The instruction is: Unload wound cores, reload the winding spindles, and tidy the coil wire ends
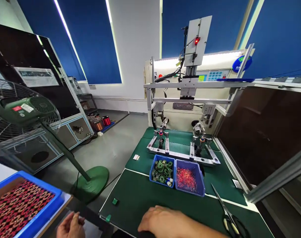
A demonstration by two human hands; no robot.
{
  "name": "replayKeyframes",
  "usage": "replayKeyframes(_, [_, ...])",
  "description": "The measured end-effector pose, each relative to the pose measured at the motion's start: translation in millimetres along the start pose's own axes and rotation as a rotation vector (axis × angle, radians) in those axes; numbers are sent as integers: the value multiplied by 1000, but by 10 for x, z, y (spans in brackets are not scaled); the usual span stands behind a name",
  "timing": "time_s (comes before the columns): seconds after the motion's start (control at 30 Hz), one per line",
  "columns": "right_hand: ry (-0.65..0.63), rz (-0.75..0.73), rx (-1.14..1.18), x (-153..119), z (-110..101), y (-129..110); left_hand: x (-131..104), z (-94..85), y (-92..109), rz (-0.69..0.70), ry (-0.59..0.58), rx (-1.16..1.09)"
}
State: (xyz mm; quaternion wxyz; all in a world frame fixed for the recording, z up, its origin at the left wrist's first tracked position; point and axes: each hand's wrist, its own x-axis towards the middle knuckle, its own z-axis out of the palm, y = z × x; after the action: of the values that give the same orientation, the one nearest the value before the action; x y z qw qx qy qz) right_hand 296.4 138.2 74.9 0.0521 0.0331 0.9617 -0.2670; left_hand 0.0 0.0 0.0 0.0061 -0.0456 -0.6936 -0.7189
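Note:
My left hand [71, 226] is low at the left, beside the blue tray. Its thumb and fingers are pressed together, with a small dark bit showing at the fingertips that I cannot make out. Over the front of the green mat [130, 193] lies my right hand [159, 219], back up, its fingers pointing left and mostly hidden beneath it. Ahead of it stand a blue bin [150, 178] of green slotted motor cores [162, 168] and a purple-blue bin [202, 185] of thin red-orange pieces [186, 179]. Scissors [226, 211] lie to the right.
A blue tray [52, 198] full of red-and-black wound parts is at the left. Behind the bins stands a two-station machine [180, 155] with metal arms. A green floor fan [76, 162] stands left. A small green block [115, 201] lies on the mat.

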Motion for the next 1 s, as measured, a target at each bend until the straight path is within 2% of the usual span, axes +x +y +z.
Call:
replayKeyframes(0.07, [-11, 14, 117, -259, -333, -94, 38, 221, 215, -9, 12, -89])
replayKeyframes(0.17, [131, 75, 293, -715, -765, -156, -53, 698, 638, 128, -133, -212])
replayKeyframes(0.2, [194, 117, 331, -872, -878, -145, -117, 871, 785, 126, -195, -270])
replayKeyframes(0.23, [252, 167, 353, -1026, -976, -116, -191, 1046, 927, 121, -266, -351])
replayKeyframes(0.3, [362, 297, 411, -1308, -1136, -1, -348, 1394, 1185, 98, -511, -457])
replayKeyframes(0.43, [713, 652, 610, -1698, -1351, 458, -637, 2105, 1538, 1, -892, -357])
replayKeyframes(0.57, [1046, 936, 726, -1840, -1479, 1058, -852, 2790, 1622, -75, -1027, -225])
replayKeyframes(0.7, [1303, 1116, 912, -1787, -1617, 1512, -993, 3313, 1552, -191, -1121, -68])
replayKeyframes(0.83, [1397, 1139, 1131, -1611, -1799, 1761, -1082, 3666, 1533, -333, -1218, 49])
replayKeyframes(1.0, [1448, 1198, 1290, -1446, -1987, 1884, -1106, 3935, 1551, -440, -1247, 86])
